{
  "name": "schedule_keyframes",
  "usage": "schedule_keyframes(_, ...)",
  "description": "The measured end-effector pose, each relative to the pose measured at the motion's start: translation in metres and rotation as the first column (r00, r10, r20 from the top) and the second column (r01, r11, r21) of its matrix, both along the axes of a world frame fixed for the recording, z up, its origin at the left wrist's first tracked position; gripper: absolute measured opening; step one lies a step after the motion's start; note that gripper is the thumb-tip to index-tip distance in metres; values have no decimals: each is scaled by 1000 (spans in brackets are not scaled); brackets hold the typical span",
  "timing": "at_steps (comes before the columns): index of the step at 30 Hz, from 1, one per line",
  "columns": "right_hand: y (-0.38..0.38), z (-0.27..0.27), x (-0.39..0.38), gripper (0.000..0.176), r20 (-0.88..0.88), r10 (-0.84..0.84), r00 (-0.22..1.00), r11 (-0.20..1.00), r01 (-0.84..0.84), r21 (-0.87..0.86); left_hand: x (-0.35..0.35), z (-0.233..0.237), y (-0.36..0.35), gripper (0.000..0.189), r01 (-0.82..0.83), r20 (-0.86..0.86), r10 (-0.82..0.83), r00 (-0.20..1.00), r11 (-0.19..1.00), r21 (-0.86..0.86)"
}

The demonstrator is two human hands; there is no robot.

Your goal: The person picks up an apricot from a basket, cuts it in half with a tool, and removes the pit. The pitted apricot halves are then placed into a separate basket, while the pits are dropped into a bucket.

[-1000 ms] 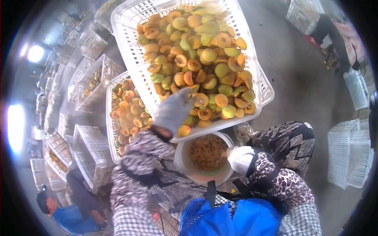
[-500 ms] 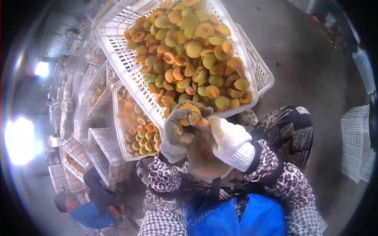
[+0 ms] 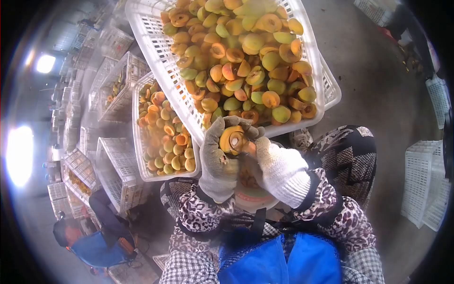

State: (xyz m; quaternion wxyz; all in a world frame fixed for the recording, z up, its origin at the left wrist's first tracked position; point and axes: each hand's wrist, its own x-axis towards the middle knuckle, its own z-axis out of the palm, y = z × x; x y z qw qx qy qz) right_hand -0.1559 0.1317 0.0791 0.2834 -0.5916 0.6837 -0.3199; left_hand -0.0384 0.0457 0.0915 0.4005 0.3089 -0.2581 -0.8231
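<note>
My left hand (image 3: 218,161), in a grey work glove, has its fingers wrapped round a yellow peach half (image 3: 231,140), cut side up. In the middle of the flesh a pale pit shows, with a thin curved metal loop around it. That loop belongs to a pitting tool (image 3: 249,148) with an orange handle, gripped in my right hand (image 3: 281,171), which wears a white knitted glove. Below both hands, between my legs, stands a pale bucket (image 3: 255,202) with bits inside that I cannot make out. A white crate (image 3: 165,92) heaped with peach halves (image 3: 236,61) lies just ahead.
A second crate of peach halves (image 3: 166,139) stands lower at the left. Beyond it are several white crates (image 3: 118,161) and a seated person (image 3: 101,246) in blue. More crates (image 3: 421,182) stand on the grey floor at the right.
My left hand has turned so that the peach half's cut face shows more openly, with the metal loop at its pit. The view has shifted, moving the large crate up and right.
</note>
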Motion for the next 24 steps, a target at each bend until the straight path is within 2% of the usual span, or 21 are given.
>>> schedule_keyframes(1,0,-1,0,26,-60,37,998,999,-35,29,2,1,1,32,-3,0,3,1000,1000,3)
schedule_keyframes(2,-1,0,1,26,-59,40,997,999,-38,32,4,2,2,32,-2,107,9,994,998,-70)
schedule_keyframes(3,-3,2,3,26,-153,35,988,999,-31,29,7,2,2,32,8,213,22,977,990,-141)
schedule_keyframes(4,-3,2,4,26,-244,28,969,999,-23,26,11,1,2,32,7,214,22,977,991,-136)
schedule_keyframes(6,-1,-13,10,21,-206,10,978,1000,-8,11,18,-2,1,33,255,583,57,810,861,-439)
schedule_keyframes(7,-1,-18,12,18,-168,-13,986,1000,11,-11,22,-6,0,33,255,582,54,811,864,-435)
schedule_keyframes(8,3,-19,10,18,-169,-11,986,1000,10,-3,26,-10,0,33,383,696,254,672,685,-620)
schedule_keyframes(10,2,2,1,20,-51,189,981,955,-171,243,22,-4,2,34,536,712,473,520,469,-703)
schedule_keyframes(11,4,-5,4,20,-50,192,980,952,-174,251,18,2,3,33,287,676,169,717,813,-507)
schedule_keyframes(12,2,-7,9,23,133,168,977,969,-188,160,12,6,3,33,110,448,-49,893,988,-111)
schedule_keyframes(13,1,-6,12,25,311,153,938,981,-182,65,10,4,2,33,110,448,-52,892,988,-106)
schedule_keyframes(14,6,0,16,33,189,19,982,956,-73,282,9,1,1,34,50,396,-41,917,999,-12)
schedule_keyframes(15,6,5,13,33,190,18,982,956,-73,286,8,-1,1,37,-6,344,-24,939,996,86)
schedule_keyframes(16,4,6,7,32,461,8,887,929,-176,324,6,0,0,37,-5,346,-26,938,996,89)
schedule_keyframes(17,2,8,1,31,692,-24,721,900,-285,329,4,2,0,39,-11,351,-17,936,997,79)
schedule_keyframes(18,0,19,-6,28,771,-96,630,832,-374,409,2,3,0,41,-18,356,-8,934,997,69)
schedule_keyframes(19,1,17,-3,28,772,-97,629,830,-377,411,2,0,0,41,-20,358,-7,934,997,72)
schedule_keyframes(21,7,5,11,26,338,-19,941,948,-91,306,3,-12,-2,39,21,356,-33,934,999,37)
schedule_keyframes(22,11,2,20,27,162,-26,986,987,0,162,1,-14,-3,39,19,356,-32,934,999,39)
schedule_keyframes(23,12,-2,15,27,163,-25,986,987,-2,164,0,-15,-4,39,17,385,-30,922,999,36)
schedule_keyframes(24,5,8,4,28,508,-32,861,925,-168,342,-1,-17,-5,38,14,415,-25,909,999,31)
